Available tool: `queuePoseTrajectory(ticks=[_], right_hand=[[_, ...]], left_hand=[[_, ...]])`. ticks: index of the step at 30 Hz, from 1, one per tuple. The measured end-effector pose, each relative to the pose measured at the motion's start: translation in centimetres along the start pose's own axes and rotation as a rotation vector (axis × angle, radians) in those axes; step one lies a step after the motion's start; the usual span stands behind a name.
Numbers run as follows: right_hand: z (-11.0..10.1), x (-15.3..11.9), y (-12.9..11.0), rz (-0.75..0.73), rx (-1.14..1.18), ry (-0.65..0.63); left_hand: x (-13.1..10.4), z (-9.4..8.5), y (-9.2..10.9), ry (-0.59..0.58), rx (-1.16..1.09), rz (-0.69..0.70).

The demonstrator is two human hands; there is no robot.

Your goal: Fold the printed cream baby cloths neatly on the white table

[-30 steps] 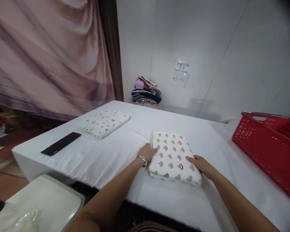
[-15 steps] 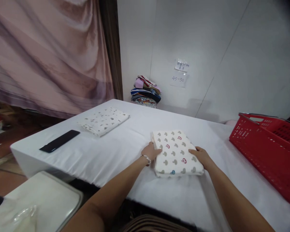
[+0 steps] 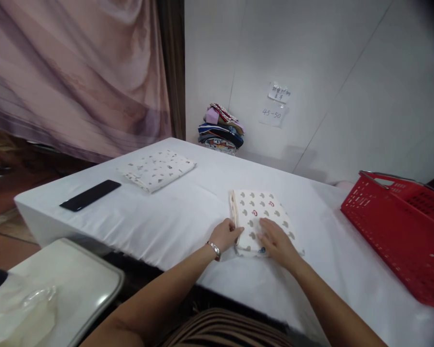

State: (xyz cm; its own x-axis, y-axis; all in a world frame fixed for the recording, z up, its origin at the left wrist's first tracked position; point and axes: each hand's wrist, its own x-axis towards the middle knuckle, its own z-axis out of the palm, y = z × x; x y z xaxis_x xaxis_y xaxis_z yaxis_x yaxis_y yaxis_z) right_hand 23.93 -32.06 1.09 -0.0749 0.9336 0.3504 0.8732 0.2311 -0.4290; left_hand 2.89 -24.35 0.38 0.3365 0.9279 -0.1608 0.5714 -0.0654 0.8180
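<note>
A folded white cloth (image 3: 262,212) printed with grey mushrooms and a few red ones lies on the white-covered table in front of me. My left hand (image 3: 227,235), wearing a silver bracelet, pinches its left edge near the front corner, thumb on top and the other fingers partly hidden at the side. On the cloth's upper face rests my right hand (image 3: 278,241), palm down with fingers stretched out, covering part of the print. Farther left lies a second folded white cloth (image 3: 159,168) with a small dark print, touched by neither hand.
A black phone (image 3: 91,195) lies near the left edge of the table (image 3: 202,212). At the right stands a red plastic basket (image 3: 398,236). Folded fabrics (image 3: 222,129) are stacked behind the table by the wall. A white stool-like surface (image 3: 83,274) is at lower left.
My right hand has left the cloth's right edge and moved left onto its top. The left hand stays at the left edge. The view has shifted slightly.
</note>
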Motion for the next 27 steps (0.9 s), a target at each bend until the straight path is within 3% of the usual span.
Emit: queuePoseTrajectory(ticks=[4,11,17,21,27], right_hand=[[1.5,-1.0,-2.2,-0.130,0.000,-0.068],[1.6,-1.4,-3.4,-0.275,-0.084,-0.093],[3.3,-1.3,-4.5,-0.302,-0.166,-0.046],[4.1,-1.3,-4.8,-0.298,-0.175,0.004],[4.7,-1.6,-4.5,-0.305,-0.141,0.081]], left_hand=[[-0.8,0.3,-0.4,-0.031,-0.058,0.035],[-1.8,0.3,-0.5,-0.073,-0.096,0.069],[-2.1,0.2,-0.7,-0.128,-0.091,0.048],[-1.4,-0.1,-1.3,-0.145,-0.082,0.033],[1.9,-1.2,-1.2,-0.036,-0.128,-0.068]])
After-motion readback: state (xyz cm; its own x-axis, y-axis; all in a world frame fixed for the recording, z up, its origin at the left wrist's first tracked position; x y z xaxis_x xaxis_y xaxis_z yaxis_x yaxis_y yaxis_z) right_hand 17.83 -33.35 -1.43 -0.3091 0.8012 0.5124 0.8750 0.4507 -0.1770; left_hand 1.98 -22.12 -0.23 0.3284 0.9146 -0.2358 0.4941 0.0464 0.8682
